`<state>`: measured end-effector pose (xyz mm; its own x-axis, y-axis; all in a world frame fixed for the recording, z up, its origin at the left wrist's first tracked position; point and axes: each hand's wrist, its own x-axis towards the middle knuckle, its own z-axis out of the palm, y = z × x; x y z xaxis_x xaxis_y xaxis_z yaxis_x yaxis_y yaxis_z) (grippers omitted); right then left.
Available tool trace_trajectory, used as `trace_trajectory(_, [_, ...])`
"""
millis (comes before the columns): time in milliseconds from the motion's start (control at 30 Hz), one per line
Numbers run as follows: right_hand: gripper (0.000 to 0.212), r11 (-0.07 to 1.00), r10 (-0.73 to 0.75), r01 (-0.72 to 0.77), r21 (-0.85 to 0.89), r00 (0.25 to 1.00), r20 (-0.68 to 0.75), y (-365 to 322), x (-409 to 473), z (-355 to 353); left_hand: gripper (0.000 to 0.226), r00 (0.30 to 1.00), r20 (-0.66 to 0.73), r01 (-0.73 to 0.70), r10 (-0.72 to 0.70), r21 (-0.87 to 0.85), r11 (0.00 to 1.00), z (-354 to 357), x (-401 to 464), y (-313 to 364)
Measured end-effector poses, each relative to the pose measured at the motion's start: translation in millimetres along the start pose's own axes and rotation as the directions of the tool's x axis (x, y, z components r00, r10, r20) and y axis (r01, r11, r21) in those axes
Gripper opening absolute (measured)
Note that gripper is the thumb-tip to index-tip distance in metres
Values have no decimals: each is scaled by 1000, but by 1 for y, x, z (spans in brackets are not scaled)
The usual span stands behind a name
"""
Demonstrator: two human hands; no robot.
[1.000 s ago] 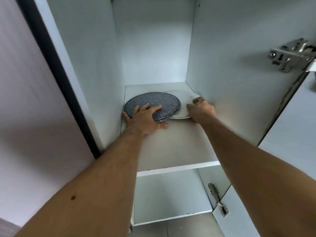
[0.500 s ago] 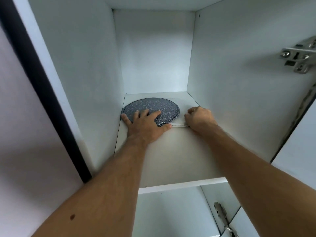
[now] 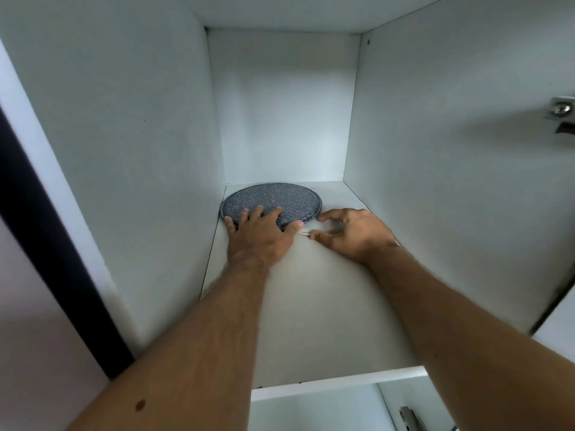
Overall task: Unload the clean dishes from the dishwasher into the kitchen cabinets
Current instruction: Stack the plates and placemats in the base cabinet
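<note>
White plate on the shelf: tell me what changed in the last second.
The white plate slid left under the dark speckled plate; only a sliver still shows. The right hand let go and now hovers with loose fingers. The left hand still presses flat on the dark plate, which stayed put.

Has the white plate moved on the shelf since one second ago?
Yes. The white plate slid left under the dark speckled plate, away from the cabinet's right wall; only a thin edge shows now.

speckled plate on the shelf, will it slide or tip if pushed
The speckled plate lies flat, so it probably slides rather than tips. It looks rigid and likely breakable. The left hand rests on its near edge, probably steadying it.
</note>
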<state>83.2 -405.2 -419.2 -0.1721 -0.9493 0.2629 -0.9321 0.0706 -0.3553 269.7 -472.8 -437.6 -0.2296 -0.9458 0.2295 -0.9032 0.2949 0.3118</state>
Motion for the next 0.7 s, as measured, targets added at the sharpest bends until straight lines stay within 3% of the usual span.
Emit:
trace_trajectory(433, [47,995,52,-58,-85,996,-74,-2,12,10,50,997,-61,43,-43,2,999,5,5,0])
trace_trajectory(500, [39,999,19,-24,-46,995,-102,0,10,11,48,987,-146,-59,63,29,998,7,5,0])
trace_trajectory(600, [30,999,-35,35,0,993,-113,2,8,12,51,919,-225,-328,323,15,945,11,7,3])
trace_trajectory(700, [25,999,-36,40,36,993,-109,4,9,12,51,921,-179,-356,347,-24,934,10,9,3])
